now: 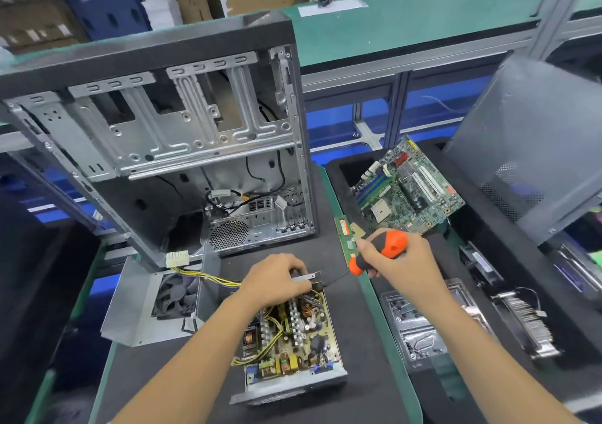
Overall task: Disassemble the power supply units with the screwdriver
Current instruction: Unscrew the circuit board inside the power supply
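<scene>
Open supply unit (290, 342) on counter (358, 342), board exposed, in front of case (156, 137). Left hand (277, 280) grip curled on unit's far edge. Right hand (400, 257) grip wrapped round screwdriver (378, 252), tip at unit's far right corner. Cover with fan (156, 299) left of unit.

No text, brand or number can be read anywhere in this view. The red-and-white label on the green memory stick (346, 241), the stickers on the cardboard boxes (29, 9) at the far left and the white paper sheet (332, 7) on the far green bench are all too blurred or too small to make out
</scene>
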Action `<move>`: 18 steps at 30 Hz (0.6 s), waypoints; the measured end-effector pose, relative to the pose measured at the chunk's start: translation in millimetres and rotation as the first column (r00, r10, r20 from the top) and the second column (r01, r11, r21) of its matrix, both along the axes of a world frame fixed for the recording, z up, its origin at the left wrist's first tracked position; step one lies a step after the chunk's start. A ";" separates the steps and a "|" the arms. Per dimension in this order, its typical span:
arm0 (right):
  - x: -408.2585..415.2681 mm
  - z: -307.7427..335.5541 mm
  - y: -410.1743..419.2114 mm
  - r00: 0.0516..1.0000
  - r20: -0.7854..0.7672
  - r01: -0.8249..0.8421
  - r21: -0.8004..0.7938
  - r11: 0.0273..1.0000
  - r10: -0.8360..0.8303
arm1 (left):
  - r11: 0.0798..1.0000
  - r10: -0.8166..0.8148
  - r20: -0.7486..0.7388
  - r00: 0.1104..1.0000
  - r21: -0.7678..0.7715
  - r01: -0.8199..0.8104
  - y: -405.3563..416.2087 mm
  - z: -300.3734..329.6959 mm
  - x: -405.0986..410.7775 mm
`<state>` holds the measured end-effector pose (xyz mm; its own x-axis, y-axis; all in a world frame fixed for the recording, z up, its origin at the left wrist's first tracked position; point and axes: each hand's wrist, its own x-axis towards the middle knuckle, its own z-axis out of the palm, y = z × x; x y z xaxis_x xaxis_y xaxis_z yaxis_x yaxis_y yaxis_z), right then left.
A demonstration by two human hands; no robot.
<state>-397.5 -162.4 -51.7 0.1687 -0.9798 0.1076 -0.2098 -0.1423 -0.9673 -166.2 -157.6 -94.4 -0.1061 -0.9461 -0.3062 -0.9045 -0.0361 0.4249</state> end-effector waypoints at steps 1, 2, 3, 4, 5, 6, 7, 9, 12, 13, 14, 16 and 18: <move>0.9 -3.2 0.7 1.000 0.007 -0.006 -0.001 1.000 0.006 | 1.000 0.002 0.013 1.000 -0.009 -0.002 0.4 -0.3 -0.3; 1.1 -5.8 1.2 1.000 0.012 -0.010 0.001 1.000 0.010 | 1.000 0.003 0.022 1.000 -0.015 -0.002 0.7 -0.6 -0.6; 0.6 -7.9 1.7 1.000 0.018 -0.009 0.002 1.000 0.009 | 1.000 0.004 0.029 1.000 -0.018 -0.004 0.9 -0.7 -0.7; -0.5 -9.5 2.2 1.000 0.029 -0.001 0.006 1.000 0.001 | 1.000 0.007 0.032 0.999 -0.017 -0.007 0.9 -0.6 -0.7; -2.0 -11.0 2.8 0.999 0.042 0.012 0.012 1.000 -0.013 | 1.000 0.011 0.032 0.999 -0.010 -0.011 0.7 -0.5 -0.6; -3.2 -12.1 3.2 0.998 0.051 0.025 0.011 1.000 -0.026 | 1.000 0.014 0.029 1.000 -0.001 -0.013 0.4 -0.3 -0.6; -3.1 -12.9 3.5 0.998 0.050 0.033 0.003 0.999 -0.033 | 1.000 0.014 0.025 1.000 0.010 -0.014 0.2 0.0 -0.6; 0.0 -13.3 5.5 1.000 0.011 0.012 -0.024 1.000 -0.011 | 1.000 0.007 0.023 1.000 0.024 -0.008 0.0 0.3 -0.7; 4.0 -13.8 10.4 0.997 -0.059 -0.044 -0.041 0.998 0.041 | 1.000 0.007 0.060 0.998 0.004 -0.007 -0.3 -0.9 -0.6; 2.5 -13.3 11.9 0.996 -0.071 -0.048 -0.042 0.998 0.045 | 1.000 0.012 0.078 0.997 -0.015 -0.011 -0.3 -1.8 -1.1; 0.0 -12.6 13.9 0.996 -0.077 -0.051 -0.046 0.998 0.048 | 0.999 0.022 0.097 0.995 -0.037 -0.019 -0.2 -2.8 -1.9; -4.1 -10.8 19.4 0.994 -0.085 -0.069 -0.061 0.996 0.064 | 0.997 0.055 0.130 0.990 -0.067 -0.047 -0.2 -3.7 -4.0; -4.5 -9.6 27.0 0.993 -0.091 -0.085 -0.069 0.994 0.079 | 0.996 0.077 0.154 0.985 -0.055 -0.069 -1.2 -3.8 -6.5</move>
<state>-402.0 -135.5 -61.2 0.2603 -0.9523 0.1594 -0.2787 -0.2321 -0.9319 -172.7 -158.8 -98.2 0.0090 -0.9638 -0.2665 -0.9554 -0.0869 0.2821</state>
